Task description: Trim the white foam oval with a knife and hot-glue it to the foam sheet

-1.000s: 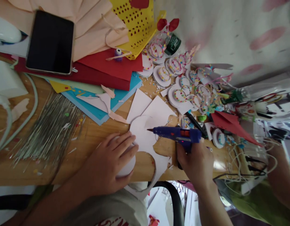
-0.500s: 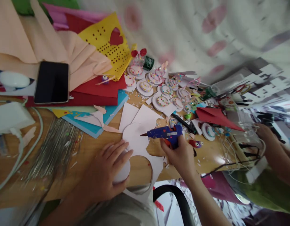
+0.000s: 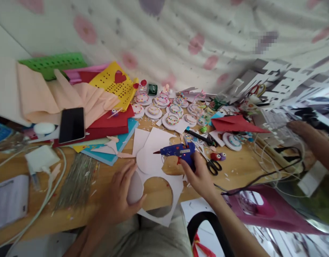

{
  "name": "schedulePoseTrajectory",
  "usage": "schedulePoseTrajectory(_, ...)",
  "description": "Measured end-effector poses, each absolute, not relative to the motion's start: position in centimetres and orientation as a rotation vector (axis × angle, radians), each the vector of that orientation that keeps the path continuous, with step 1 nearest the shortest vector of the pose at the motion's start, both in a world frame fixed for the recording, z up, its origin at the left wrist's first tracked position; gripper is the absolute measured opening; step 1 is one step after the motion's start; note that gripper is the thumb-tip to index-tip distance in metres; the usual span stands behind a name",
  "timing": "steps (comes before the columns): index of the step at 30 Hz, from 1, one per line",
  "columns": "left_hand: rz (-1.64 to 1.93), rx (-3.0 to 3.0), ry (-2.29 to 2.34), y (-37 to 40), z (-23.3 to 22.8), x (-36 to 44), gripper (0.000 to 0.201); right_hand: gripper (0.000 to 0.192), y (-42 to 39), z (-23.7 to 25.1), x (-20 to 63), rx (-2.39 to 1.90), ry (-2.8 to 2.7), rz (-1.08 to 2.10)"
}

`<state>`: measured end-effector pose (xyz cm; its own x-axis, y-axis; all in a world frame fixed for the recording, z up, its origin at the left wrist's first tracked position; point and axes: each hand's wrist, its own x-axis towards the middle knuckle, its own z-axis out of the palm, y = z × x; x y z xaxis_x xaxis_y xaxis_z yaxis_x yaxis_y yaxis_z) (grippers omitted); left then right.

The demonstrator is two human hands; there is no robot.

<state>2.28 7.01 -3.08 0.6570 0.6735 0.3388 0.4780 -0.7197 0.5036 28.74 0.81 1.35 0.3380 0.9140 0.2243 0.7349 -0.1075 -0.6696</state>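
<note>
My right hand (image 3: 198, 176) grips a blue glue gun (image 3: 177, 151) by its handle, its nozzle pointing left over a white paper sheet (image 3: 156, 167) with round holes cut in it. My left hand (image 3: 118, 196) holds a white paper disc (image 3: 134, 187), lifted on edge at the sheet's near left. Both hands are at the near edge of the wooden table (image 3: 234, 171).
Stacked coloured paper (image 3: 111, 121) and a black phone (image 3: 72, 125) lie at the left, decorated paper discs (image 3: 169, 110) at the back. Scissors (image 3: 211, 165), a red paper piece (image 3: 235, 125), cables (image 3: 273, 167) and another person's hand (image 3: 300, 128) are at the right.
The view has tilted up and back, showing more of the wall. My left hand has lifted the white disc off the table onto its edge. The glue gun stays over the sheet.
</note>
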Motion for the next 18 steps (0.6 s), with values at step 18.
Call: schedulePoseTrajectory(18, 0.621, 2.532, 0.933, 6.6, -2.6, 2.6, 0.069, 0.034, 0.0, -0.9, 31.3, -1.892, -1.162, 0.484)
